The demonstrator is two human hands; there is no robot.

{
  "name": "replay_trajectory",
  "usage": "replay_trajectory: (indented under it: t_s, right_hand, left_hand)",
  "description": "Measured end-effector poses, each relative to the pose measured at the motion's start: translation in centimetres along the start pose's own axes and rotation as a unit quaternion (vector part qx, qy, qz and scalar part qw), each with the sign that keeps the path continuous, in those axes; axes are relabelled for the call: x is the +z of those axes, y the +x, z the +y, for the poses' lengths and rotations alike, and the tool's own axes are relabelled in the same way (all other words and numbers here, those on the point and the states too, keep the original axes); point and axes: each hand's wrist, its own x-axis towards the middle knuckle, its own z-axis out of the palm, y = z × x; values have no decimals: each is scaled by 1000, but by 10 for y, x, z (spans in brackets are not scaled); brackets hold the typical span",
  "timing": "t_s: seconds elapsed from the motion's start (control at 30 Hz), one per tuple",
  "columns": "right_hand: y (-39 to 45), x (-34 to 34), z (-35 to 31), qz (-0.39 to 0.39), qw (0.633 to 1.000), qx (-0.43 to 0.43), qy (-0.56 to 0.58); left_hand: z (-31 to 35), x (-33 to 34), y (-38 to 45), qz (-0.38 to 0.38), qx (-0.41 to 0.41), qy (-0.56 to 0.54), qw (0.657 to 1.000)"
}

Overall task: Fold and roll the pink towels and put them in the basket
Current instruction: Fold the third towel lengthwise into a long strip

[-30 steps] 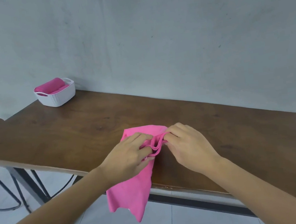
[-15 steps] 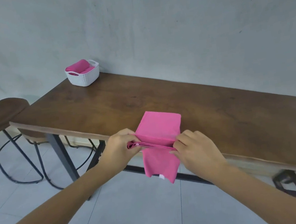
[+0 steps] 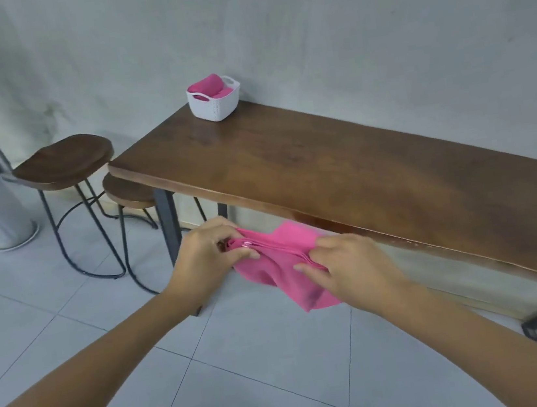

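Head view: left hand (image 3: 204, 260) fingers curled, pinching one end of folded edge of pink towel (image 3: 278, 263). Right hand (image 3: 350, 266) pinching other end, thumb under cloth. Towel held in air off table (image 3: 341, 173) front edge, loose part hanging below fingers. Far beyond fingertips, white basket (image 3: 215, 106) with rolled pink towels (image 3: 209, 86).

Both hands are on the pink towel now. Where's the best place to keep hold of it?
Along the bunched top edge of the pink towel, pinched from above at both ends, as the left hand and right hand do; the rest hangs limp below the table edge.
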Motion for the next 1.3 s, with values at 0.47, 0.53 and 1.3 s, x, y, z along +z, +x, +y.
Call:
replay_trajectory:
  t_s: [0.47, 0.53, 1.3]
  right_hand:
    - [53, -21, -25, -173, 982, 10, -70]
    - [57, -21, -22, -214, 974, 53, 60]
    - [63, -52, 1, -101, 985, -65, -123]
  left_hand:
    - [27, -52, 9, -57, 10, 91, 994]
    - [26, -61, 8, -45, 7, 91, 995]
    - [37, -60, 25, -73, -39, 112, 990]
